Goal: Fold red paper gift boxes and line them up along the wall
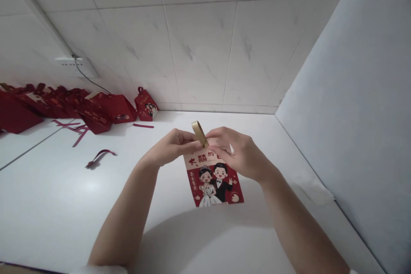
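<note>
Ribbon Loop in Place at Box Top; Fastening Unconfirmed

Position: The red-and-cream printed paperboard box (pixel 213 180) is at the front centre of the smooth white tabletop (pixel 48 205), between the two hands. Whether its lower edge touches the surface cannot be determined.

Finger state: The left hand (pixel 176 143) grips the upper edge of the box, thumb in front, beside the base of the loop. The right hand (pixel 245 154) pinches the same edge from the other side, thumb in front; its remaining fingers are partly hidden.

Progress: The satin-like gold ribbon loop (pixel 201 136) stands above the top edge, so placement appears done. Securing its ends is judged incomplete or unverified, as the fingers cover the joint. The row of red folded paper boxes (pixel 69 102) at the far left appears formed, several with top loops.

Materials: The held front face is flat, widening toward the bottom, with a cartoon couple below a cream lettered band. The small red house-shaped box (pixel 147 106) has sloping shoulders and a dark red loop. A curled dark red ribbon strip (pixel 101 153) lies loose at left; a straight red ribbon strip (pixel 143 126) lies near the boxes.
</note>
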The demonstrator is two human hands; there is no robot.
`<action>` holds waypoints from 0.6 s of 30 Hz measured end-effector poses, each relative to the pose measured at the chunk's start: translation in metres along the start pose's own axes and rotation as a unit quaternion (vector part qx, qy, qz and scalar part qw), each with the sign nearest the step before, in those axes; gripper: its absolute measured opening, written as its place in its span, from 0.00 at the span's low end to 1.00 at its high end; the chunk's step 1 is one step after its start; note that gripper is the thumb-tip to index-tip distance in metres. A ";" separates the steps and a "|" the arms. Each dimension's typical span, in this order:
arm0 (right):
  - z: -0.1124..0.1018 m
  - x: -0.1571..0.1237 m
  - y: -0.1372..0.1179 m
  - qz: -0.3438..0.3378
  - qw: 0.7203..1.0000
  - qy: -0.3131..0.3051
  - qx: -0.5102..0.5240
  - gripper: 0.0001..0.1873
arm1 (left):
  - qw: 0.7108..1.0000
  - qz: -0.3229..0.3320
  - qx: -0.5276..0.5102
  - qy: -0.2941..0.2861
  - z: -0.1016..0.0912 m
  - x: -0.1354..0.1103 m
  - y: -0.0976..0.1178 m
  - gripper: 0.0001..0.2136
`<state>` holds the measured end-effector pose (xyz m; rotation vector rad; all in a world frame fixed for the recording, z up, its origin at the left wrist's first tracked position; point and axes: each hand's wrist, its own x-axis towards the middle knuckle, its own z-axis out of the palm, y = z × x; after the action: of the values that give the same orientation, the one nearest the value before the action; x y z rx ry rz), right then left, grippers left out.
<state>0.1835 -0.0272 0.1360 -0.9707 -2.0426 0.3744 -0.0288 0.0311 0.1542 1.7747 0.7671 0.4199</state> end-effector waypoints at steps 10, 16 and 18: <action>-0.003 0.000 -0.011 -0.009 0.997 0.079 0.016 0.08 | 0.989 0.016 -0.048 0.139 0.021 0.001 0.003 0.17; -0.004 0.000 -0.010 -0.010 0.998 0.058 0.030 0.11 | 0.977 0.005 -0.084 0.194 0.022 0.001 0.006 0.15; -0.003 0.000 -0.010 -0.008 0.998 0.060 0.033 0.11 | 0.977 0.004 -0.084 0.196 0.022 0.000 0.007 0.15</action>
<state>0.1807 -0.0340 0.1431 -0.9150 -1.9166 0.3637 -0.0127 0.0142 0.1531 1.5545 0.9676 0.8336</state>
